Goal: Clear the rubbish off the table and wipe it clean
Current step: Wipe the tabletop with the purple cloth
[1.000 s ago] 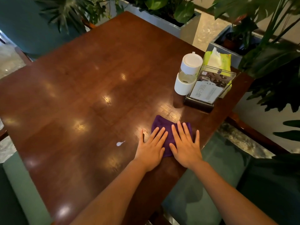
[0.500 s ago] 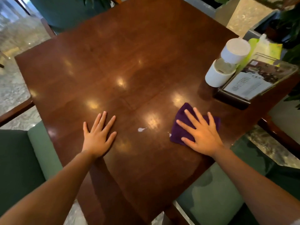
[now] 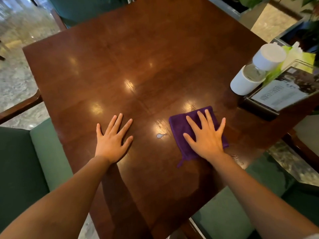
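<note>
The dark wooden table (image 3: 138,57) is glossy with light reflections. A folded purple cloth (image 3: 177,123) lies near its front right. My right hand (image 3: 205,135) presses flat on the cloth, fingers spread, covering most of it. My left hand (image 3: 112,138) rests flat on the bare wood to the left, fingers apart and holding nothing. Between the two hands sits a small white drop-shaped spill (image 3: 160,135), just left of the cloth's edge. A few wet specks (image 3: 237,158) show by the table edge to the right of my right wrist.
At the far right corner stand a white-capped bottle (image 3: 255,69), a clear menu stand (image 3: 279,95) and a green tissue pack (image 3: 300,57). Green seats flank the table at the left (image 3: 48,152) and the lower right (image 3: 224,213). Planters line the back right.
My left hand came off the cloth and moved left onto the bare wood. My right hand stays on the cloth, whose edge now lies closer to the white spill.
</note>
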A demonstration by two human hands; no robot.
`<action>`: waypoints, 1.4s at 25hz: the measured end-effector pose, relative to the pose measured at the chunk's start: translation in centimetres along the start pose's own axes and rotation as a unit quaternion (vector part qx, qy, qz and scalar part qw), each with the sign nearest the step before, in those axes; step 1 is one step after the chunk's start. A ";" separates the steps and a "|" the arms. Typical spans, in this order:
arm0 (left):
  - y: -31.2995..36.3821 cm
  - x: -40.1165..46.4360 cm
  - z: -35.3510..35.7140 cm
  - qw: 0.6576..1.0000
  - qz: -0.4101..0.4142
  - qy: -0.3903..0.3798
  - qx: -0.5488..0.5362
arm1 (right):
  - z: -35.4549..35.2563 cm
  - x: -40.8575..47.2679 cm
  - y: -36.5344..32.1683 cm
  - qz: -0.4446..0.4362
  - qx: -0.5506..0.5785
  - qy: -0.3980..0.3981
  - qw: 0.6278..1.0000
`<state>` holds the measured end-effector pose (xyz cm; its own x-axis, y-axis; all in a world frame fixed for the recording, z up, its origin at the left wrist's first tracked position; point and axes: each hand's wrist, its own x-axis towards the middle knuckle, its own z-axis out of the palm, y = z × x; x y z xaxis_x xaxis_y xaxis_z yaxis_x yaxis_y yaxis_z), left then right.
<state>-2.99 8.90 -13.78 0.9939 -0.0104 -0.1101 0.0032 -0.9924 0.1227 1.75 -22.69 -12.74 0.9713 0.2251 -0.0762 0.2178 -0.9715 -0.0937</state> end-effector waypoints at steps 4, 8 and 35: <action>0.0 0.0 -0.1 1.000 0.002 0.000 -0.004 | 0.6 1.8 2.6 -0.017 0.002 -0.020 1.000; 0.0 0.0 0.1 1.000 -0.001 0.002 -0.007 | 1.0 2.4 -2.4 0.116 0.040 0.014 0.992; -0.1 -0.1 -0.3 0.999 0.013 -0.004 -0.029 | 3.6 -10.3 -11.6 -0.271 0.050 -0.025 0.961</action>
<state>-3.05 9.00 -13.44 0.9927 -0.0370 -0.1149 -0.0156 -0.9832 0.1818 -11.14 -13.50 -14.48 0.7114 0.7019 -0.0359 0.6779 -0.6988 -0.2282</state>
